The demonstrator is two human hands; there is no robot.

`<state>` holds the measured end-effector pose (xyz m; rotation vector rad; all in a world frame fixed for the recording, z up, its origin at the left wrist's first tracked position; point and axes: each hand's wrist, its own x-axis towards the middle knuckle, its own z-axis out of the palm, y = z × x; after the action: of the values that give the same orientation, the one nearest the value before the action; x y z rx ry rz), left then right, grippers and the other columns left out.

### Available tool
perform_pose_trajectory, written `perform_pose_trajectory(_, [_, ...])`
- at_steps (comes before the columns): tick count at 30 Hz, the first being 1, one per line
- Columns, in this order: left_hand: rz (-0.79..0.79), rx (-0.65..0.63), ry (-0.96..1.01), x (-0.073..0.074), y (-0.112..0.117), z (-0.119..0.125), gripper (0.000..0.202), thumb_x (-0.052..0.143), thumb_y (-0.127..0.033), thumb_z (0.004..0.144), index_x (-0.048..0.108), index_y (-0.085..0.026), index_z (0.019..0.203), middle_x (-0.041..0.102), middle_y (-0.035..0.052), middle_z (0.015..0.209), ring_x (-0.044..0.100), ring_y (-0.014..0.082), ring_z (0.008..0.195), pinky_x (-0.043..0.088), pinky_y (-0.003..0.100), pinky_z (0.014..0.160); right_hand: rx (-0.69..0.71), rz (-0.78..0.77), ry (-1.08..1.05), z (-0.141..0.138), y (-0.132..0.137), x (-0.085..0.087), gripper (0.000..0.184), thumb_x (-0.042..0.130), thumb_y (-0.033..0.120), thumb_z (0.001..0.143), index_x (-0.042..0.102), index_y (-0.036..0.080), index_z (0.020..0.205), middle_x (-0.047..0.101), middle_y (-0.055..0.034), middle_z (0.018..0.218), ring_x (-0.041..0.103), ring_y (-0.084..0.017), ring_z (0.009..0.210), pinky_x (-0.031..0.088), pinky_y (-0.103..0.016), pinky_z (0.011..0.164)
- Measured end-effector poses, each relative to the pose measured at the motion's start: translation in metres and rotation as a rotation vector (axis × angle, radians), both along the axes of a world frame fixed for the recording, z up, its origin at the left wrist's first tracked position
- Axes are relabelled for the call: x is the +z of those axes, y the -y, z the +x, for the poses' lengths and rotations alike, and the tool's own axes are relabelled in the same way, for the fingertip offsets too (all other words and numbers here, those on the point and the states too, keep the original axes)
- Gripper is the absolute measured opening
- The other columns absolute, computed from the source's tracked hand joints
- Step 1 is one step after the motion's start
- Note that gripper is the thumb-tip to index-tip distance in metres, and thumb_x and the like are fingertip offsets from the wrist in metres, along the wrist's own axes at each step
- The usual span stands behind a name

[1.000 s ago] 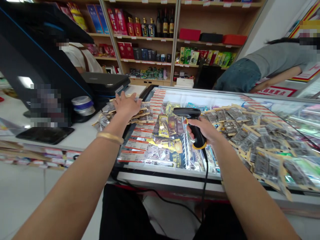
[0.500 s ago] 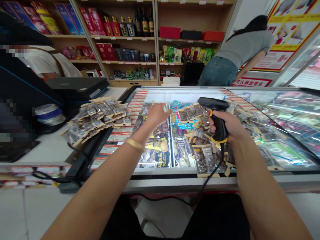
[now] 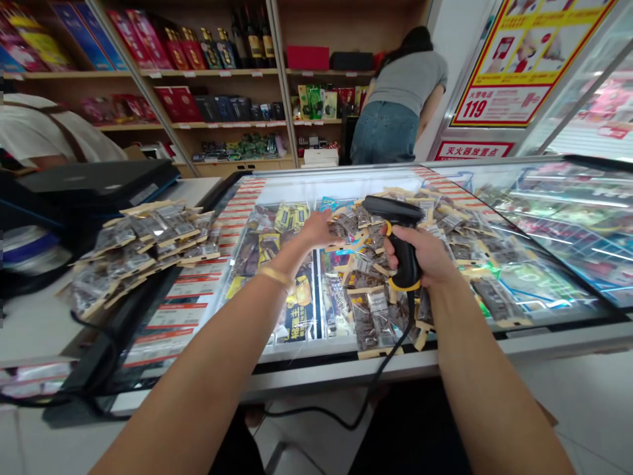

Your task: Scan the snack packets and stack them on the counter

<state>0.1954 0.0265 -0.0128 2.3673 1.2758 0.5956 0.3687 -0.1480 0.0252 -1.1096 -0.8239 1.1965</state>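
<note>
Two hands work over tan-edged packets [image 3: 364, 316] heaped on the glass-topped freezer [image 3: 306, 377]: the left hand [image 3: 317, 231] spreads unclenched at the heap's left edge, contact unclear; the right hand [image 3: 429, 254] grips a scanner [image 3: 407, 258]. Presenting packets flat, singly, should help. Far right, a poster [image 3: 499, 102] reads "119".

The right hand [image 3: 429, 254] hides part of the scanner [image 3: 405, 254]. Just left of the scanner, I can't tell whether the left hand [image 3: 317, 231] touches the packets [image 3: 347, 218]. Far left of it, my view cuts off someone in white [image 3: 57, 128].
</note>
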Motion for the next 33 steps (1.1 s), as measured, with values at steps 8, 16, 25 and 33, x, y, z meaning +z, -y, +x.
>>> perform_pose_trajectory(8, [-0.393, 0.404, 0.53, 0.017, 0.036, -0.036, 0.096, 0.09, -0.014, 0.056, 0.052, -0.017, 0.145, 0.07, 0.0165, 0.124, 0.072, 0.028, 0.101, 0.058, 0.041, 0.087, 0.064, -0.003, 0.055, -0.002, 0.003, 0.0, 0.044, 0.087, 0.045, 0.061, 0.064, 0.016, 0.086, 0.06, 0.003, 0.057, 0.052, -0.011, 0.041, 0.042, -0.023, 0.038])
perform_pose_trajectory(16, [-0.474, 0.374, 1.211, 0.001, 0.03, -0.051, 0.033, 0.083, -0.019, 0.055, 0.066, -0.018, 0.083, 0.072, -0.0002, 0.074, 0.07, 0.0161, 0.072, 0.055, 0.03, 0.076, 0.27, -0.013, 0.201, 0.0, 0.009, -0.003, 0.035, 0.083, 0.043, 0.071, 0.064, 0.017, 0.084, 0.06, 0.0017, 0.057, 0.053, -0.011, 0.041, 0.038, -0.022, 0.038])
perform_pose_trajectory(25, [-0.424, 0.363, 1.245, 0.002, 0.032, -0.046, 0.03, 0.079, -0.018, 0.062, 0.065, -0.018, 0.088, 0.073, -0.0014, 0.072, 0.071, 0.0145, 0.07, 0.055, 0.027, 0.074, 0.313, -0.08, 0.276, -0.003, 0.01, -0.006, 0.035, 0.085, 0.043, 0.071, 0.062, 0.017, 0.081, 0.06, 0.0015, 0.057, 0.054, -0.011, 0.04, 0.041, -0.022, 0.038])
perform_pose_trajectory(33, [-0.419, 0.376, 1.22, 0.005, 0.034, -0.043, 0.024, 0.075, -0.016, 0.067, 0.066, -0.018, 0.089, 0.073, -0.0017, 0.072, 0.07, 0.0132, 0.068, 0.055, 0.025, 0.071, 0.303, -0.144, 0.244, -0.002, 0.01, -0.005, 0.037, 0.087, 0.041, 0.066, 0.061, 0.018, 0.079, 0.06, 0.0022, 0.055, 0.053, -0.011, 0.038, 0.04, -0.022, 0.036])
